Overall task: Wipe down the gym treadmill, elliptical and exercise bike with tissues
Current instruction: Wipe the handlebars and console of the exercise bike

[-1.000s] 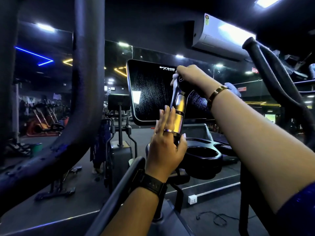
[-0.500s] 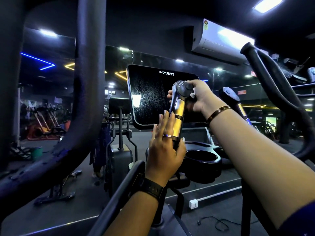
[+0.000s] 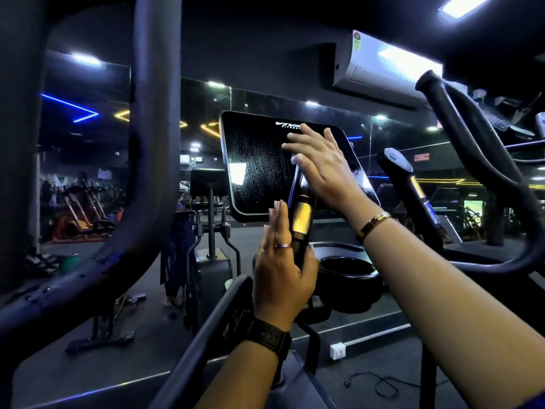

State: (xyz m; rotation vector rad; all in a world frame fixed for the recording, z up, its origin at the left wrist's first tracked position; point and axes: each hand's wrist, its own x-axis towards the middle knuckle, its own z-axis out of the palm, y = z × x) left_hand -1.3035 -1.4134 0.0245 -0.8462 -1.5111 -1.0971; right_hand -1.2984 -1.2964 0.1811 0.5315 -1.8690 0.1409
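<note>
A thick, matte black tube (image 3: 156, 143) curves at the left. Right of it stands a glossy screen (image 3: 253, 172) with rounded corners. The left hand (image 3: 281, 273) clasps the upright handle (image 3: 302, 216), black with a shiny gold band, between straight fingers and thumb. The right hand (image 3: 321, 169), fingers straight and spread, presses a white tissue (image 3: 295, 158) on the handle's top, in front of the screen.

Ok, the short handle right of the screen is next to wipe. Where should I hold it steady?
Probably low on the right short handle, below its metal plate, fingers wrapped round from the near side. It is a slim tilted bar, so that leaves its rounded cap and plate free for wiping.
</note>
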